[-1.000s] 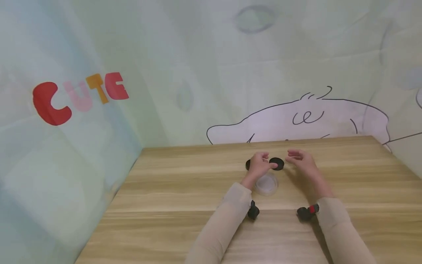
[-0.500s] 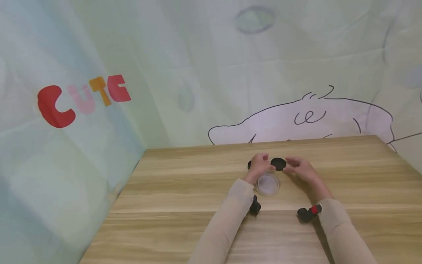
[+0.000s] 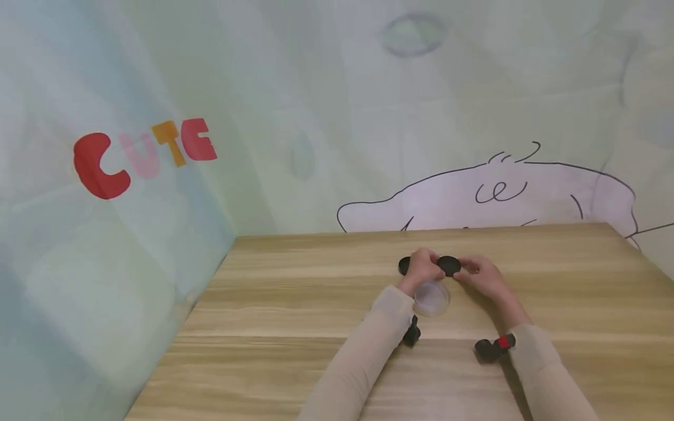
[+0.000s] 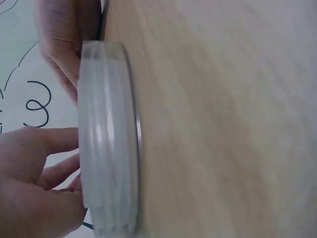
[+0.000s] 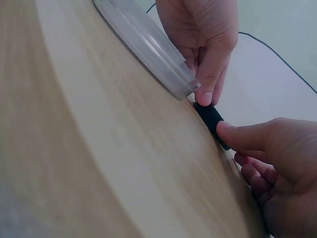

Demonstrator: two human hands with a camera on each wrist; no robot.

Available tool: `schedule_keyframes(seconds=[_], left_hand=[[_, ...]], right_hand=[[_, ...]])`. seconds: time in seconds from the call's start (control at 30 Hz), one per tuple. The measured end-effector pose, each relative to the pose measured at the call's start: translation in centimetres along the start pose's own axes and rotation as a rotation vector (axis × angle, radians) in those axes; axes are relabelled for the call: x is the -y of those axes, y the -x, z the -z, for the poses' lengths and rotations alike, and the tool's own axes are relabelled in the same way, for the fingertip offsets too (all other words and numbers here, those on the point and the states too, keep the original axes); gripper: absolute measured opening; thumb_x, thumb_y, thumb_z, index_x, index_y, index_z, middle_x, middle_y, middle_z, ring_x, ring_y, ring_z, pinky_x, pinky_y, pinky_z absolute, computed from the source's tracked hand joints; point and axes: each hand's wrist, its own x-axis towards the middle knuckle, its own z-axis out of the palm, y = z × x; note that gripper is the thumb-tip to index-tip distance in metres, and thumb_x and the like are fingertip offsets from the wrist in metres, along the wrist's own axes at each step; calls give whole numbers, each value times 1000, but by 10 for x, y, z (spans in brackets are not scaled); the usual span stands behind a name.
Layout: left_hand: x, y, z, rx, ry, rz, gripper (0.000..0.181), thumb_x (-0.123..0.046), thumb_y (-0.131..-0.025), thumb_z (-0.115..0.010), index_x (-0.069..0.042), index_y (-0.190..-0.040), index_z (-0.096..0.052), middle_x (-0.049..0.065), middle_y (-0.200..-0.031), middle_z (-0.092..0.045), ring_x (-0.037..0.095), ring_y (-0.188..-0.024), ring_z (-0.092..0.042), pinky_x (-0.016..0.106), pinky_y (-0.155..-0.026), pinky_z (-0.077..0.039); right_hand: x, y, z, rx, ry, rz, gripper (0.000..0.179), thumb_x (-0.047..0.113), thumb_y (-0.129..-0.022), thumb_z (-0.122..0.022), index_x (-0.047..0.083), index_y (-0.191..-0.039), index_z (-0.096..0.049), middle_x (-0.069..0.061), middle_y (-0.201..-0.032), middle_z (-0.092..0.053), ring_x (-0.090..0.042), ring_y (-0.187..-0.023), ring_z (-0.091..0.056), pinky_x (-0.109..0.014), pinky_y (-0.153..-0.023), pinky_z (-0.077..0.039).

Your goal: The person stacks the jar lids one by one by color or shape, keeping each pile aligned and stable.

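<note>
Your left hand (image 3: 423,267) and right hand (image 3: 485,279) pinch opposite edges of the black disc (image 3: 449,266), just beyond the clear container (image 3: 432,299); even thumb pressure should best prevent tilting.

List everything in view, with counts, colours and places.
Table: one, light wood, lower head view
Round container: one or a stack, clear, on the table
Discs: two, black, past the container; the left one partly hidden
Backdrop: count unclear, pale green-blue, behind and left of the table
Letters: four, red, pink and orange, backdrop's left
Outline drawing: one, whitish with black lines, beyond the table
Wrist cameras: two, black, lower centre, one with a red patch
Sleeves: two, beige, lower head view
Left hand and right hand: two, bare, holding the right disc's opposite edges
</note>
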Motion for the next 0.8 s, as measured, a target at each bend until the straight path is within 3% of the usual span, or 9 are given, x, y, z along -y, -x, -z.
schedule_keyframes(seconds=[0.1, 0.27, 0.47, 0.6, 0.8], left_hand=[[2, -1, 0, 11, 31, 4, 30, 1, -75, -77, 3, -104, -71, 14, -99, -74, 14, -82, -63, 17, -73, -48], [3, -1, 10, 19, 166, -20, 34, 0, -78, -76, 4, -111, -69, 17, -107, -72, 19, -92, -68, 22, -79, -53], [1, 3, 26, -38, 292, 1, 33, -5, -80, -77, 0, -112, -70, 13, -107, -72, 12, -84, -64, 19, -70, -51], [-2, 11, 32, -44, 347, -33, 33, -7, -81, -76, -1, -112, -69, 13, -110, -70, 10, -83, -62, 17, -67, -47], [7, 24, 48, -21, 354, -101, 35, -17, -85, -75, -5, -117, -66, 10, -119, -67, 7, -88, -60, 17, -71, -49]], right_hand=[[1, 2, 0, 4, -25, -28, 52, 18, -93, -65, -13, -131, -50, -38, -135, -48, -53, -122, -49, -60, -101, -41], [4, -2, 1, 6, -111, -64, 59, 24, -95, -62, -8, -140, -43, -36, -136, -49, -50, -125, -49, -58, -102, -41], [18, -8, 3, -9, -245, -121, 65, 34, -95, -61, 2, -147, -38, -34, -145, -41, -47, -135, -39, -60, -110, -31], [28, -2, 6, -45, -230, -71, 61, 33, -95, -61, 1, -144, -42, -31, -142, -46, -44, -129, -44, -51, -102, -41], [45, 10, 2, -46, -256, -23, 58, 35, -97, -58, 0, -142, -45, -27, -139, -51, -34, -122, -52, -46, -100, -42]])
